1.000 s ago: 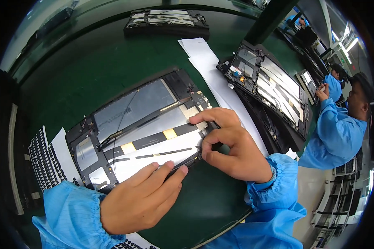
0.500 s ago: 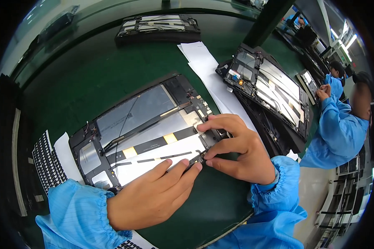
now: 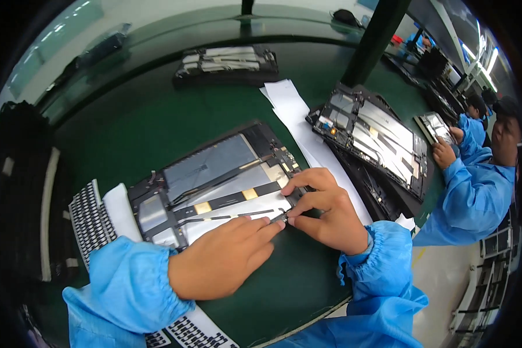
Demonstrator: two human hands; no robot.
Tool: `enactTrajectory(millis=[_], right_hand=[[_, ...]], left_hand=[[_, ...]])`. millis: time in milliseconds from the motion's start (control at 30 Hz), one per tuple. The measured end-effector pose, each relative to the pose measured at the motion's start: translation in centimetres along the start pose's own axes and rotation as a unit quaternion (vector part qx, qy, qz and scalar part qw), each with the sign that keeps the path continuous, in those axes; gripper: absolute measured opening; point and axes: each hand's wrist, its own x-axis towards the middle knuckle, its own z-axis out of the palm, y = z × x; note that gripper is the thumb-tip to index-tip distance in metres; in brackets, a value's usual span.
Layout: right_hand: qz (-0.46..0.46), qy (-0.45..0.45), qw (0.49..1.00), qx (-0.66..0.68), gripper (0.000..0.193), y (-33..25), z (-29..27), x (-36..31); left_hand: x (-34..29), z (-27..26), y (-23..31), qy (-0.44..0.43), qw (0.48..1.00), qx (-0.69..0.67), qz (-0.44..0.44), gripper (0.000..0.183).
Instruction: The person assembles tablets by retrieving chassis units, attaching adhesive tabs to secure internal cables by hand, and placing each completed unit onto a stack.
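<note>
An opened tablet-like device point(image 3: 206, 165) lies tilted on the green table, with silvery panels, a black frame and a dark flat cable point(image 3: 226, 200) bearing yellowish patches. Across its near edge rests my left hand point(image 3: 223, 255), fingers stretched toward the near right corner and touching a small dark part point(image 3: 282, 218) there. My right hand point(image 3: 327, 209) meets that corner from the right; its thumb and forefinger are pinched together, and what lies between them is too small to make out. Its other fingers rest on the device's right end.
More opened devices point(image 3: 377, 136) are stacked at the right beside white paper sheets point(image 3: 301, 124). Another stack point(image 3: 229, 62) stands at the back. Keyboard sheets point(image 3: 91, 217) lie at the left, near dark stacked panels point(image 3: 17, 191). A person in blue point(image 3: 475, 185) handles a device at the right.
The view has shifted, so the device appears a little lower and farther right. Both hands stay at the same corner; my left fingers look more drawn together.
</note>
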Motion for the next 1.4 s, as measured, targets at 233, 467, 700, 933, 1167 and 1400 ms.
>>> enactTrajectory(millis=[233, 467, 700, 933, 1167, 1400], right_hand=[[0.112, 0.138, 0.976, 0.128, 0.028, 3.7, -0.4, -0.6], [0.037, 0.115, 0.989, -0.087, 0.035, 4.0, 2.5, 2.7], [0.111, 0.256, 0.960, -0.017, 0.027, 2.4, 1.3, 5.0], [-0.028, 0.242, 0.930, 0.276, 0.024, -10.2, -0.9, 15.7], [-0.148, 0.203, 0.923, 0.290, 0.041, -22.4, 8.6, 31.3], [-0.131, 0.173, 0.942, 0.255, 0.045, -25.4, 19.1, 39.4]], left_hand=[[-8.9, -2.2, 4.9, 0.180, 0.930, -0.007, -0.321, 0.090], [-11.4, 0.8, 3.7, 0.123, 0.889, 0.039, -0.438, 0.099], [-10.9, 1.1, 4.6, 0.313, 0.873, 0.036, -0.373, 0.078], [-13.8, -9.7, 9.4, 0.468, 0.774, 0.262, -0.335, 0.069], [-20.4, -17.1, 8.6, 0.654, 0.589, 0.335, -0.336, 0.045], [-23.2, -19.0, 5.3, 0.648, 0.494, 0.442, -0.376, 0.038]])
